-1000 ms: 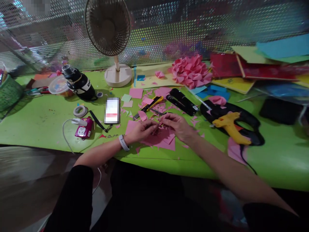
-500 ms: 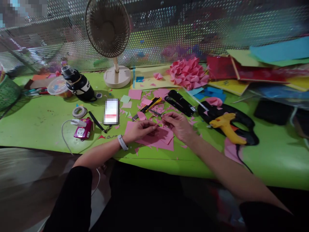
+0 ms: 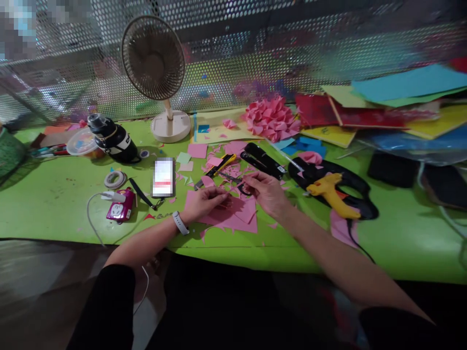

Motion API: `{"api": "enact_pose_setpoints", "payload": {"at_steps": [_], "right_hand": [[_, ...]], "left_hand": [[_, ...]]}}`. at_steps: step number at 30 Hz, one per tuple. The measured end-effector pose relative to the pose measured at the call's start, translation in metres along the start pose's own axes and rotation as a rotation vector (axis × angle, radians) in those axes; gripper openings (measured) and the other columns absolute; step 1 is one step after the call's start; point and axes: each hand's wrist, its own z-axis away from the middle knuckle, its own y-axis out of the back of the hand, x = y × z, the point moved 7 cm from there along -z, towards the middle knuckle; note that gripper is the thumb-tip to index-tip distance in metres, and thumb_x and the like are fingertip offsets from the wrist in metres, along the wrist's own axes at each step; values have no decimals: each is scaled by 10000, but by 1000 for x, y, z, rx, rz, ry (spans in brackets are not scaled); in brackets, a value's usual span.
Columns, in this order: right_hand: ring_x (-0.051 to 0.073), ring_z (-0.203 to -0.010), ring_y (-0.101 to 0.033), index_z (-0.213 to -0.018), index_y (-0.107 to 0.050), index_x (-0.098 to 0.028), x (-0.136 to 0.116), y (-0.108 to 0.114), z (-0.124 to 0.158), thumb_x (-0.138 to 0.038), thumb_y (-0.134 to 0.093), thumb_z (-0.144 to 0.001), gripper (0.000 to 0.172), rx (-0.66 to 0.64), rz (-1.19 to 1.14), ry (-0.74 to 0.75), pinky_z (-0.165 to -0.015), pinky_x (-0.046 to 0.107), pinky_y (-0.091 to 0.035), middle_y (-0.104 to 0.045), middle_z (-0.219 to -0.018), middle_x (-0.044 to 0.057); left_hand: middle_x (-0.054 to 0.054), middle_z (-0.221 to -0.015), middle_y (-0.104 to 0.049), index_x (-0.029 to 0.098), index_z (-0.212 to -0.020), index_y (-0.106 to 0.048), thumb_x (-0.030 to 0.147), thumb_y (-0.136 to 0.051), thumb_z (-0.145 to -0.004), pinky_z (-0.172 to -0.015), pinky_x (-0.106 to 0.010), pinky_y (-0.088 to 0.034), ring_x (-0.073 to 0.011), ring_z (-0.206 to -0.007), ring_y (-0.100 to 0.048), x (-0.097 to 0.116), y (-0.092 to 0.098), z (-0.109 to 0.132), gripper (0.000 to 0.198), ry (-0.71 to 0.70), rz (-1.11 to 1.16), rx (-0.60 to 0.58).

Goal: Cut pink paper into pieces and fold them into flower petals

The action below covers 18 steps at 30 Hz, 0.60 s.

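Note:
My left hand (image 3: pixel 207 202), with a pale watch band at the wrist, is closed in a pinch over the pink paper sheets (image 3: pixel 242 221). Opposite it, my right hand (image 3: pixel 264 190) pinches with thumb and forefinger. A small, thin piece of pink paper (image 3: pixel 235 188) spans the gap between the two sets of fingertips; its shape is hard to make out. Dark-handled scissors (image 3: pixel 229 176) lie just beyond, their handle partly behind my right fingers. Past them are a yellow-and-black utility knife (image 3: pixel 221 167) and a black stapler (image 3: pixel 263 160), among pink scraps.
A pink paper-petal ball (image 3: pixel 272 119) sits at the back, beside a fan (image 3: pixel 170 127). A yellow glue gun (image 3: pixel 333 194) rests on a black holder at right. Leftward are a phone (image 3: pixel 163 177), tape roll (image 3: pixel 115 180), purple power adapter (image 3: pixel 120 206) and black bottle (image 3: pixel 113 138).
The whole view has tilted up slightly and shifted right. My hands stay close together over the pink sheets, and the thin pink piece between them shows more clearly.

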Motion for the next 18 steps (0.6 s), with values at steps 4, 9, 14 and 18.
{"api": "enact_pose_setpoints", "payload": {"at_steps": [4, 9, 14, 18], "right_hand": [[89, -576, -577, -725, -699, -253, -1, 1, -2, -376, -883, -643, 237, -17, -1, 23, -555, 233, -494, -654, -682, -48], [85, -589, -591, -768, -685, -261, -13, 20, -11, -453, -864, -647, 289, 129, -33, 71, -520, 216, -483, -683, -740, -48], [94, -601, -599, -783, -676, -248, -23, 47, -22, -498, -798, -691, 293, 275, -33, 126, -524, 222, -484, -685, -757, -33], [146, -657, -616, -815, -709, -236, -28, 34, -24, -484, -743, -750, 258, 95, 508, 200, -624, 305, -512, -709, -857, 25]], "left_hand": [[-75, -874, -749, 101, -969, -702, 487, -816, -707, -812, -311, -594, -128, -736, -711, 0, 1, 0, 480, 8, 22, 14], [-72, -853, -749, 103, -961, -704, 477, -814, -712, -802, -313, -602, -135, -735, -716, 2, 1, 1, 462, 35, 0, 19], [-79, -883, -755, 104, -977, -696, 468, -812, -716, -800, -322, -609, -153, -778, -729, 4, 5, 0, 463, -2, 41, 50], [-97, -914, -758, 100, -1002, -696, 455, -809, -726, -797, -324, -613, -173, -826, -735, 9, 9, -1, 464, -61, 43, 99]]}}
